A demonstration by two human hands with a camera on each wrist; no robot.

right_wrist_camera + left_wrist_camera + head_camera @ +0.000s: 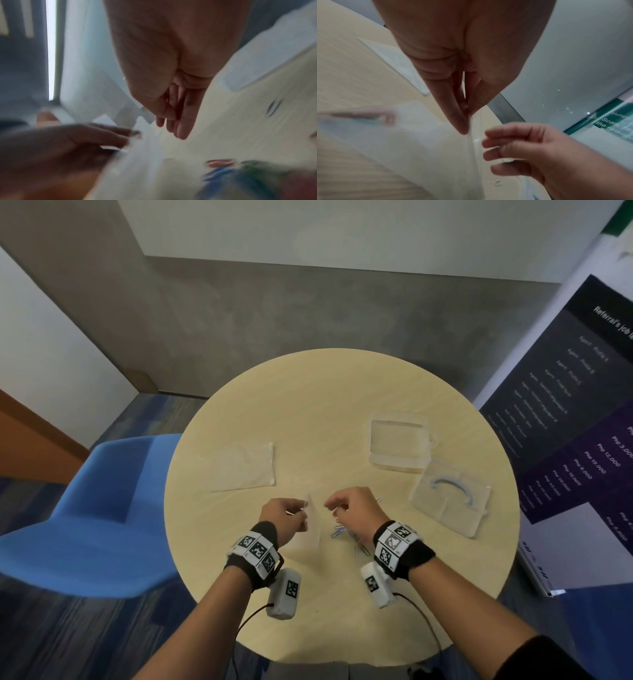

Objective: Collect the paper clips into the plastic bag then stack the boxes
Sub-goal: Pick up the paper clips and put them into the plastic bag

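A clear plastic bag point(313, 529) hangs by its top edge above the round table point(325, 392), pinched between the thumb and fingers of my left hand point(301, 513). The left wrist view shows that pinch point(467, 128) on the bag point(419, 148). My right hand point(330, 504) hovers just right of the bag's mouth. Its fingertips are pinched together, seemingly on a thin wire paper clip. Loose paper clips point(339, 531) lie under my right wrist and appear as coloured blurs point(221, 163). Two clear boxes point(399, 445) point(448, 498) sit apart at the right.
A second flat plastic bag point(245, 467) lies on the table's left half. A blue chair point(102, 508) stands against the left edge. A dark printed banner point(565, 422) stands close to the right edge.
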